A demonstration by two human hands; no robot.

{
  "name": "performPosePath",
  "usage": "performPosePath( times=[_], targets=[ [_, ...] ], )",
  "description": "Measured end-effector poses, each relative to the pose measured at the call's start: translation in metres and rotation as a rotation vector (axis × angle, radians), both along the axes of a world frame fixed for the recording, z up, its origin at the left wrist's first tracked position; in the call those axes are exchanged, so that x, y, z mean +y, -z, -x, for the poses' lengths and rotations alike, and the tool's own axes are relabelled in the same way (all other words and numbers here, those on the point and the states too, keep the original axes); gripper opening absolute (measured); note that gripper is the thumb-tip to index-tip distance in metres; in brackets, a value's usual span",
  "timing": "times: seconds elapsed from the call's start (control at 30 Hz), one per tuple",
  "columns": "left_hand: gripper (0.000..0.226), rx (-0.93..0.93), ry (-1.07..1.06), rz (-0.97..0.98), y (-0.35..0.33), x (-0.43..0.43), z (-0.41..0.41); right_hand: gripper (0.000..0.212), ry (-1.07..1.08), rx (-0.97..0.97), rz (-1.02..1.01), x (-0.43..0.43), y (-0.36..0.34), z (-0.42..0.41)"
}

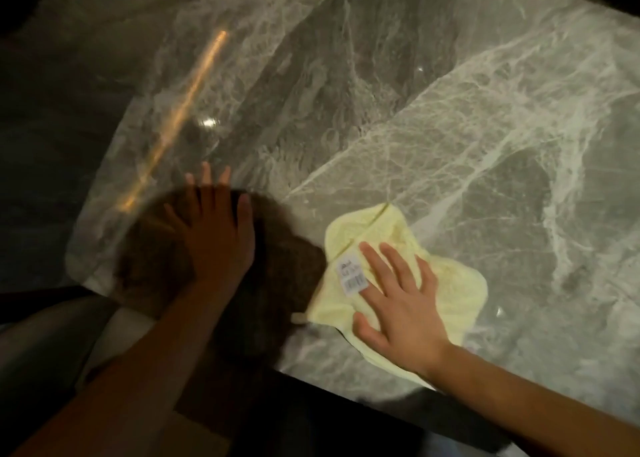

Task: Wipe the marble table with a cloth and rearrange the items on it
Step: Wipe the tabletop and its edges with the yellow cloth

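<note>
A grey marble table (450, 117) with white veins fills most of the view. A pale yellow cloth (363, 235) with a white barcode label lies flat on it near the front edge. My right hand (398, 297) presses flat on the cloth, fingers spread. My left hand (214, 235) rests flat on the bare marble to the left of the cloth, fingers apart, holding nothing. A dark shadow of my head falls on the marble between and under the hands.
The table's front edge (346, 384) runs diagonally from lower right to the rounded left corner (74, 266). Beyond the edges it is dark. An orange light streak (180, 110) reflects on the left part of the marble.
</note>
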State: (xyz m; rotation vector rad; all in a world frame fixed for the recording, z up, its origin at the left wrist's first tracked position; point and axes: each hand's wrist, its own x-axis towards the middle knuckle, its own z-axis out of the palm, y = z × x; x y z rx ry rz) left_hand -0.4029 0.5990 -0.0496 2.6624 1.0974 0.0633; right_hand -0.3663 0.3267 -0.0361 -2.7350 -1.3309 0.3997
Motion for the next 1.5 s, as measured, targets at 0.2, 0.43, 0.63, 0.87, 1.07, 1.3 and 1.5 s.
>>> performPosePath(
  times=[0.2,0.43,0.63,0.87,1.07,1.3,1.5],
  targets=[
    [0.061,-0.091,0.117,0.066,-0.007,0.034,0.009,0.061,-0.019,-0.013,-0.049,0.122,0.004,-0.01],
    [0.058,0.07,0.21,-0.049,0.007,0.082,0.034,0.059,0.073,-0.047,-0.078,0.246,0.009,-0.084],
    [0.059,0.059,0.204,-0.026,0.001,0.081,0.032,0.06,0.155,-0.042,-0.073,0.299,0.003,-0.132],
    [0.05,-0.085,0.174,0.04,-0.008,0.084,0.029,0.052,0.035,-0.028,-0.094,0.232,0.005,-0.073],
    [0.057,-0.07,0.349,0.094,-0.017,0.045,-0.026,0.053,-0.151,-0.011,-0.159,0.102,0.012,0.002],
    [0.063,0.086,0.669,0.042,-0.007,-0.063,-0.09,0.054,-0.057,0.069,-0.18,-0.059,0.008,0.052],
    [0.057,0.089,0.946,-0.005,-0.005,-0.15,-0.123,0.045,0.31,0.008,-0.103,-0.205,0.001,0.079]
  ],
)
